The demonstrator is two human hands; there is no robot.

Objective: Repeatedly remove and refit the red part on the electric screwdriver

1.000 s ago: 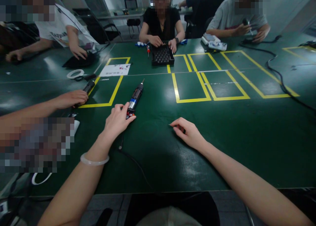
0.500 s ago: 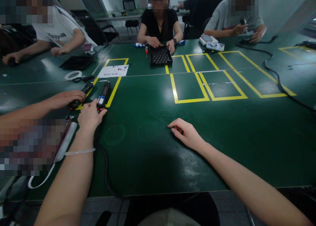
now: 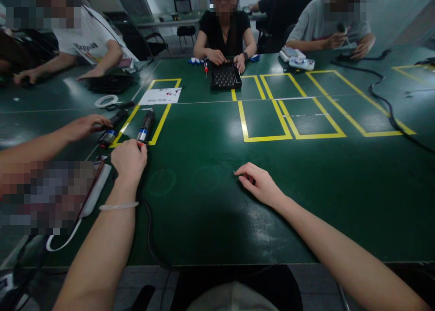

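My left hand (image 3: 129, 159) is closed round the rear end of an electric screwdriver (image 3: 145, 126) that lies on the green table (image 3: 210, 198), its body across a yellow tape line. Its black cable (image 3: 149, 238) runs back toward me off the table edge. My right hand (image 3: 260, 184) rests on the table at the middle, fingers curled in a pinch on something small I cannot make out. A white bangle sits on my left wrist.
A neighbour's hand (image 3: 83, 126) at left holds a second screwdriver (image 3: 112, 131). Opposite, a person touches a black tray (image 3: 224, 77). A paper sheet (image 3: 159, 96), a tape roll (image 3: 106, 101), yellow tape rectangles (image 3: 265, 121) and a black cable (image 3: 387, 107) lie on the table.
My left hand dragged the screwdriver from the table's middle to the left, onto the yellow line beside the neighbour's tool. My right hand stayed put.
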